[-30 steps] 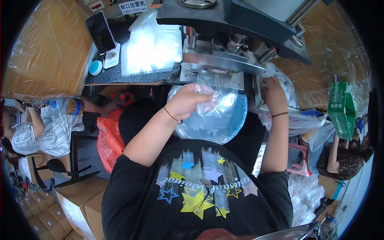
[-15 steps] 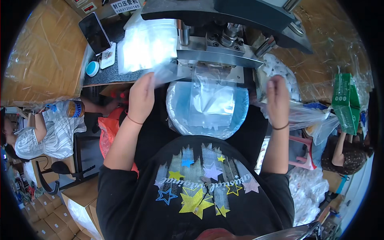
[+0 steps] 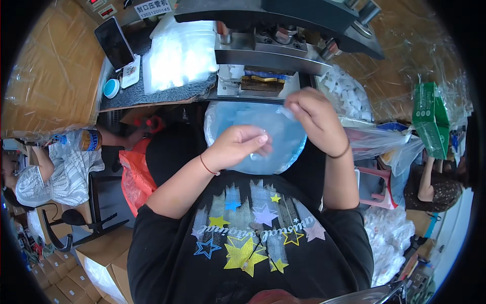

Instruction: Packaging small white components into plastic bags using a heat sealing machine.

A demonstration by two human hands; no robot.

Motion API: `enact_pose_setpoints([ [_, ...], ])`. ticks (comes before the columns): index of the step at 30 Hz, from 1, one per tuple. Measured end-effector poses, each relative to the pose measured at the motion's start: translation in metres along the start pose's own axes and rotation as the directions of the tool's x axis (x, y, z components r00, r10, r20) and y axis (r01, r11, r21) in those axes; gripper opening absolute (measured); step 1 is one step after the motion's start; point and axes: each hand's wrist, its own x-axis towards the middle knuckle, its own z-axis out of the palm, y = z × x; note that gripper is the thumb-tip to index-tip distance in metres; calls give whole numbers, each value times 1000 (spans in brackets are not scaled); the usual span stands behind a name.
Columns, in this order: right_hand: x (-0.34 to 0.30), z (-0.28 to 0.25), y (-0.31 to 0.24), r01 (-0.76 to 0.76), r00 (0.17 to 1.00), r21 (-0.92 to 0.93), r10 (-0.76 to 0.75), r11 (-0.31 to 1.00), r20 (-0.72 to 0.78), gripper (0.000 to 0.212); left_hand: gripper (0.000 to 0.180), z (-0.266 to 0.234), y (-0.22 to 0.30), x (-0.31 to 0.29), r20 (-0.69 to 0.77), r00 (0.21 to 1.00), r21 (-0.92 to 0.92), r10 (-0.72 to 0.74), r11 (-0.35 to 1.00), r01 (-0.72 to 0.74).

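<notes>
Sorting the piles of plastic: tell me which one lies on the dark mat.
The flat stack of clear bags left of the machine; the loose white pieces are heaped to its right, off the mat.

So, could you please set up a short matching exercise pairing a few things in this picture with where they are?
Things:
1. smartphone
2. green carton
3. stack of clear bags
4. blue basin

Places:
A. under both hands, on the lap
B. far right, beside plastic wrapping
C. far left end of the dark mat
D. on the mat, left of the press

Pairs: 1-C, 2-B, 3-D, 4-A
</notes>
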Motion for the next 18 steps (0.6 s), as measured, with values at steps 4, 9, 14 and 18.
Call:
enact_pose_setpoints([
  [4,-12,-16,-2,-168,963,128,135,977,233,24,26,18,2,6,180,967,-260,-179,940,222],
  [9,-31,-35,54,-473,859,-653,475,591,-192,28,20,-4,4,20,73,978,-305,-196,929,209],
  [14,-42,-35,90,-457,826,-637,562,621,-46,24,17,-36,15,45,-117,986,-392,-121,918,66],
  [18,-61,-32,108,-451,880,-544,456,707,-137,27,34,-37,16,39,-236,971,-316,-43,948,-35],
])
